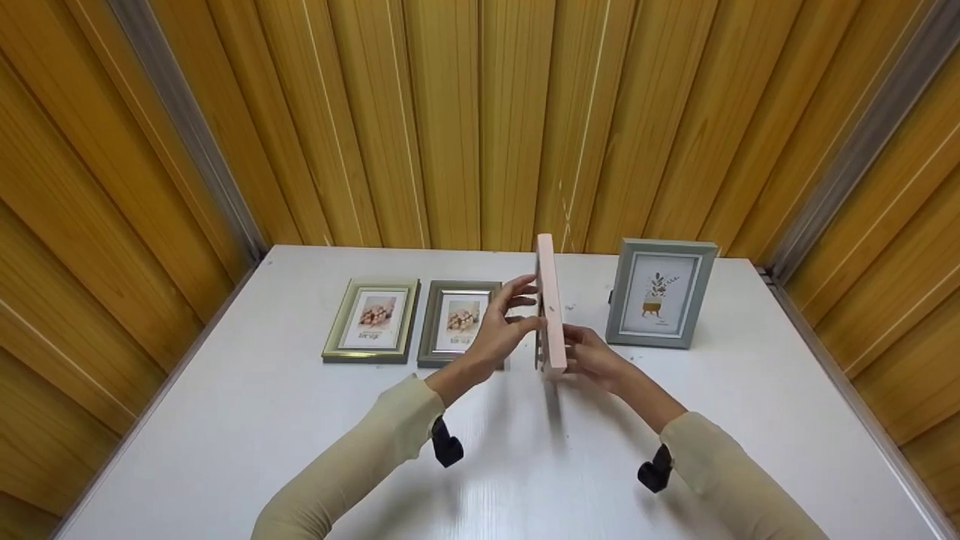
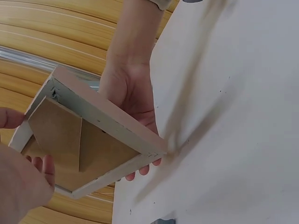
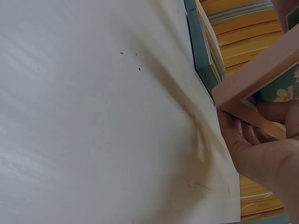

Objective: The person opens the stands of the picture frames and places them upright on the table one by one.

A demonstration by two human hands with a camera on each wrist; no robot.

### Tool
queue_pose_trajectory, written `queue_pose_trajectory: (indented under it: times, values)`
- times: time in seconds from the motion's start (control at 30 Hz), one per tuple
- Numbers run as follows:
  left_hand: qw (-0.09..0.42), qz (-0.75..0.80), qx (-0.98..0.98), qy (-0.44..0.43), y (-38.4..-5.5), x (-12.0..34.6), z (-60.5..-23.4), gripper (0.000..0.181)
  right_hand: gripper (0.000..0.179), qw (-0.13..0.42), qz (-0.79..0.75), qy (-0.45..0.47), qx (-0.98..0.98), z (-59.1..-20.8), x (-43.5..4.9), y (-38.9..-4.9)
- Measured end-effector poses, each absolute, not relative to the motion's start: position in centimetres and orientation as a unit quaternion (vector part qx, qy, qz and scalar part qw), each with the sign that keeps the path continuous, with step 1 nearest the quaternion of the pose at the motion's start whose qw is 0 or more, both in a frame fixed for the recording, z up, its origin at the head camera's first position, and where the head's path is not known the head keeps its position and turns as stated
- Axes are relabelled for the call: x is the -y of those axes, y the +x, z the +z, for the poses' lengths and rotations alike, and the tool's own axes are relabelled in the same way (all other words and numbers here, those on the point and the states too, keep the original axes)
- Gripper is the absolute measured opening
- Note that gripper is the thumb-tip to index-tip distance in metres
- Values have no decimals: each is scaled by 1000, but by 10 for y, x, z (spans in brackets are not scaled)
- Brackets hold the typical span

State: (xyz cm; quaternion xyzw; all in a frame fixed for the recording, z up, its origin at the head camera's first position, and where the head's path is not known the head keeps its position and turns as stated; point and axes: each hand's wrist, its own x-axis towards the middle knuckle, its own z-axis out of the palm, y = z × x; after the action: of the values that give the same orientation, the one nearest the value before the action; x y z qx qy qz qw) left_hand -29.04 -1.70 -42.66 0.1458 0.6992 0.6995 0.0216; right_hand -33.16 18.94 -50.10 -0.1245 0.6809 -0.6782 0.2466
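A pink picture frame (image 1: 551, 300) is held upright, edge-on to the head view, above the white table. My left hand (image 1: 499, 322) is at its back, thumb by the rim and fingers curled toward the back board. In the left wrist view the brown back board (image 2: 112, 147) shows, with a stand flap (image 2: 58, 128) angled slightly off it beside my left fingers. My right hand (image 1: 596, 360) grips the lower part from the other side. In the right wrist view my right thumb (image 3: 275, 112) lies over the flowered picture (image 3: 282, 93), fingers under the pink rim.
A grey-green picture frame (image 1: 705, 300) stands upright on the right. Two more frames, one with a gold-green rim (image 1: 337, 322) and one darker (image 1: 427, 322), lie face up on the left. Wood-patterned panels (image 1: 442, 127) border the white table (image 1: 525, 480).
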Motion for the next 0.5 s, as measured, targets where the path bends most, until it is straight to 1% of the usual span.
queue_pose_trajectory:
  times: [0.2, 0.4, 0.5]
  values:
    - [83, 671, -715, 181, -283, 25, -432, 71, 52, 242, -681, -135, -678, -499, -195, -330]
    - [111, 663, -713, 200, -279, 26, -434, 80, 54, 234, -679, -115, -686, -495, -196, -328]
    - [120, 669, -706, 198, -277, 26, -434, 79, 54, 234, -681, -121, -683, -495, -196, -327]
